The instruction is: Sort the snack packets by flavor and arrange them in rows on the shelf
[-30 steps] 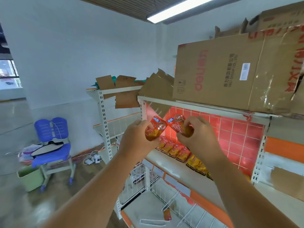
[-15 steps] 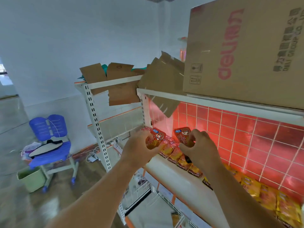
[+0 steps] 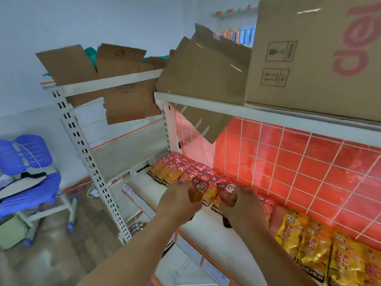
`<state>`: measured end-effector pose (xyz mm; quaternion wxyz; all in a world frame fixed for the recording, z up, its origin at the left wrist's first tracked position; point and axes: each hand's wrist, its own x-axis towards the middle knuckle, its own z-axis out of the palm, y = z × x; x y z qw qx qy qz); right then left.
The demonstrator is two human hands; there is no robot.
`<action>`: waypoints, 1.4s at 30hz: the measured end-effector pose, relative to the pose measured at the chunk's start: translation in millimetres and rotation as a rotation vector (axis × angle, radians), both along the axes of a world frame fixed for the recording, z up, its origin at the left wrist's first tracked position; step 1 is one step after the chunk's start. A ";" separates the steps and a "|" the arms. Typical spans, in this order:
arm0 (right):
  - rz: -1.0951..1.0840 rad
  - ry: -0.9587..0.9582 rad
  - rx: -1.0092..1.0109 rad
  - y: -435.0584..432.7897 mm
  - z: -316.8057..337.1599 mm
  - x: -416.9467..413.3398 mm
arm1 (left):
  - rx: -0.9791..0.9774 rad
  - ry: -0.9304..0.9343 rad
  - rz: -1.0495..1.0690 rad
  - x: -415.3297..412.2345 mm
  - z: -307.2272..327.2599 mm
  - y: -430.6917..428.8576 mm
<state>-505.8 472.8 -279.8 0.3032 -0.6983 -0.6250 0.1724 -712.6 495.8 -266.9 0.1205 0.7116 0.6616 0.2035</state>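
Single head-worn wide-angle view. Faces forward and down along white shelf (image 3: 207, 223), at close range. Forearms enter from bottom edge; left hand (image 3: 177, 203) and right hand (image 3: 245, 205) near frame centre. Cardboard box (image 3: 309, 58) top right. Blue chair (image 3: 26, 162) at left edge.

- The left red packet (image 3: 199, 191) and the right red packet (image 3: 227, 195), each with a round white emblem, are upright side by side over the shelf (image 3: 206, 230), gripped by the left hand (image 3: 179, 203) and right hand (image 3: 245, 205).
- Shelved red packets (image 3: 181, 168) lie overlapped in rows, far left.
- Yellow packets (image 3: 309, 242) lie in rows, near right.
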 end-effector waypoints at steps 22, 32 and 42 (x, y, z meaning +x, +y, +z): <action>-0.541 -0.141 -0.315 98.6 -66.0 -117.6 | 0.135 0.370 -0.423 -38.9 -94.5 177.4; -0.609 -0.189 -0.376 117.7 -76.4 -126.7 | 0.135 0.452 -0.487 -41.8 -99.4 186.6; -0.585 -0.244 -0.355 117.8 -77.2 -129.5 | 0.137 0.441 -0.545 -45.1 -97.7 190.0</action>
